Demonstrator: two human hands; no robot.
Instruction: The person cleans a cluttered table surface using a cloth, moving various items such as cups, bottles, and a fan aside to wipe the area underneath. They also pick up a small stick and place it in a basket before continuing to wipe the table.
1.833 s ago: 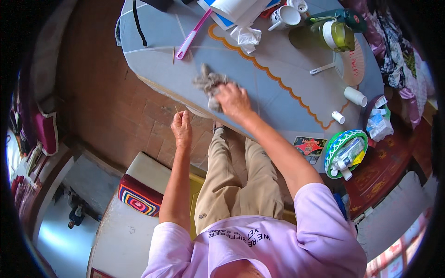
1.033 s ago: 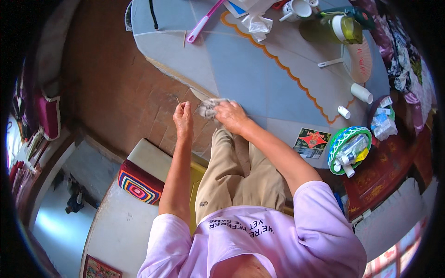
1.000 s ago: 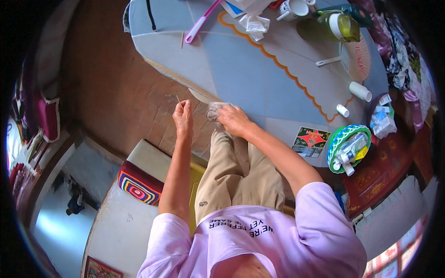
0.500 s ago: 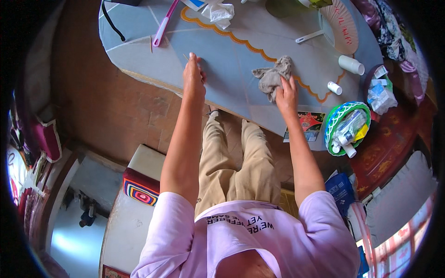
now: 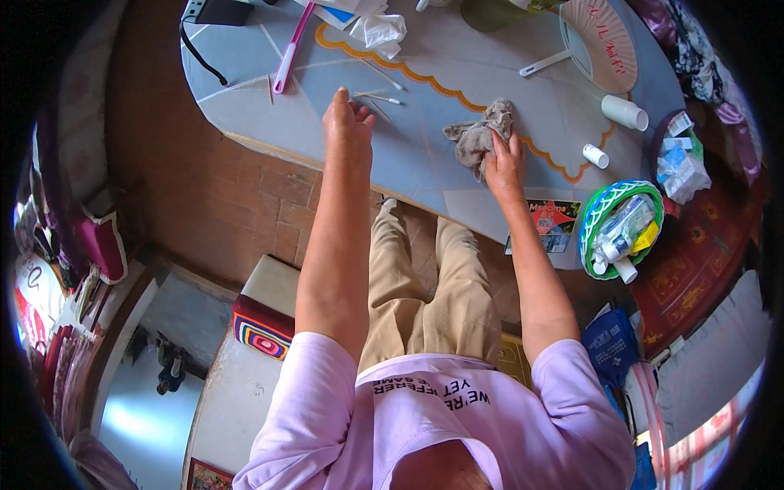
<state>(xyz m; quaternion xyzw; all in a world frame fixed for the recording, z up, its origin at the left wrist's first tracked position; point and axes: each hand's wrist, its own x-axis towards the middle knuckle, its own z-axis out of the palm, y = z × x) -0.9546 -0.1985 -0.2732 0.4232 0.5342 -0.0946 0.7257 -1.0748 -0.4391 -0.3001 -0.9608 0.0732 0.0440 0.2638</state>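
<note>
Several thin cotton swabs (image 5: 390, 100) lie scattered on the grey-blue table (image 5: 425, 163), just beyond and to the right of my left hand (image 5: 349, 118). That hand hovers by the table's near edge with its thumb up and fingers apart, and nothing shows in it. On the right, my right hand (image 5: 504, 166) presses a crumpled grey-brown cloth (image 5: 474, 149) against the tabletop, fingers closed on its near right side. Part of the cloth is hidden under the fingers.
Left of the swabs lie a pink-and-white handle (image 5: 287, 64) and a thin stick (image 5: 270, 90). White crumpled plastic (image 5: 380, 34) is farther back. To the right are a round fan (image 5: 612, 51), a white bottle (image 5: 625, 113), a small white container (image 5: 596, 156), a leaflet (image 5: 551, 220) and a filled basket (image 5: 590, 233).
A thin stick showed at my left hand's fingertips; now the fingers are apart and several swabs lie on the table in front. My right hand stays on the cloth.
</note>
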